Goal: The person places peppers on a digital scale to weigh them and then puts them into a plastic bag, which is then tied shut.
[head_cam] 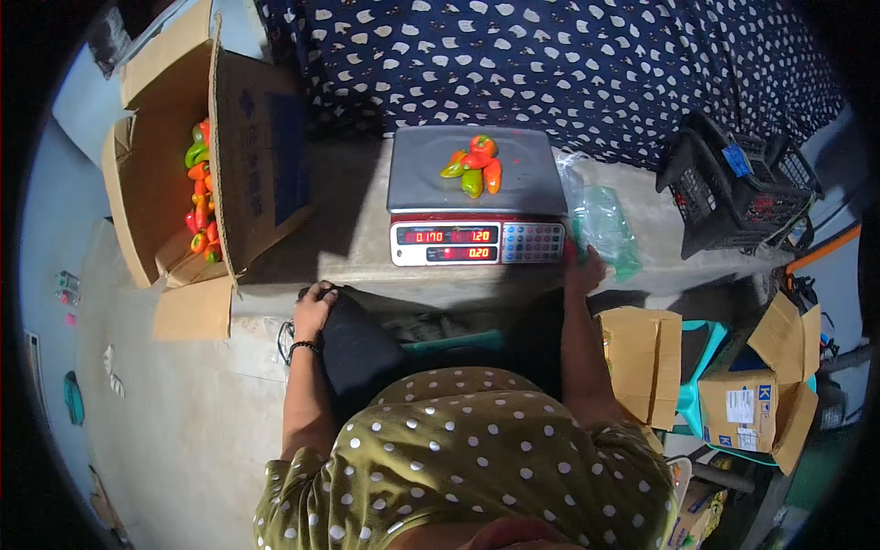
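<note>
Several red, orange and green peppers [475,162] lie in a small cluster on the grey platform of a digital scale [419,185], whose red display is lit. My left hand [316,309], with a dark beaded bracelet at its wrist, rests on my left knee in black trousers, holding nothing that I can see. My right hand [586,272] is beside the lower right corner of the scale, next to clear and green plastic bags [608,223]; whether it grips a bag cannot be made out. On the left, a cardboard box [258,165] on its side holds many peppers [199,199].
Black plastic crates [735,189] stand at the right end of the concrete ledge [350,258]. A dark patterned cloth [550,62] hangs behind the scale. Open cardboard boxes [639,364] and a turquoise plastic stool [701,371] are at the lower right.
</note>
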Demonstrator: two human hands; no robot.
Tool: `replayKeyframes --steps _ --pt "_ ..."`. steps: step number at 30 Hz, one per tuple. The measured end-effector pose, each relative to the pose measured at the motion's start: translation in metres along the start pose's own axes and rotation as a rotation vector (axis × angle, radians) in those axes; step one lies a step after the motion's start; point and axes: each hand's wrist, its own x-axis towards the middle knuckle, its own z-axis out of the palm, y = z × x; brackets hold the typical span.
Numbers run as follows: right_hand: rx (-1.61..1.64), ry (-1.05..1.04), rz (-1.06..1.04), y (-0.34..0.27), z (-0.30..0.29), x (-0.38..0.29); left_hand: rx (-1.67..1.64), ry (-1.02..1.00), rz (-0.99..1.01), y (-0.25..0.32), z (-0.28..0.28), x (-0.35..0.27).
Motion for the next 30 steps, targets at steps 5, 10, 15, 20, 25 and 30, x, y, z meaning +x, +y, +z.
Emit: replayKeyframes --steps 5,10,15,20,25,30 --pt "-0.213 -0.045 0.07 -0.005 -0.004 0.027 -0.093 0.0 0.03 -0.001 0.0 -0.002" --pt "-0.395 0.02 0.005 -0.003 0.011 0.069 -0.105 0.028 0.028 -0.028 0.007 0.003" --pt "-0.424 -0.002 -0.407 0.031 0.064 0.118 -0.188 -0.052 0.022 -0.013 0.021 0.028" --pt "-0.399 0.057 0.03 -0.012 0.063 0.071 -0.118 0.04 -0.026 -0.025 -0.001 -0.008" --pt "-0.094 -0.301 -0.133 0.086 0.073 0.098 -0.232 0.013 0.035 -0.021 0.014 0.012" --pt "-0.311 -0.379 0.012 0.013 0.022 0.11 -0.187 -0.015 -0.067 -0.019 0.01 -0.002"
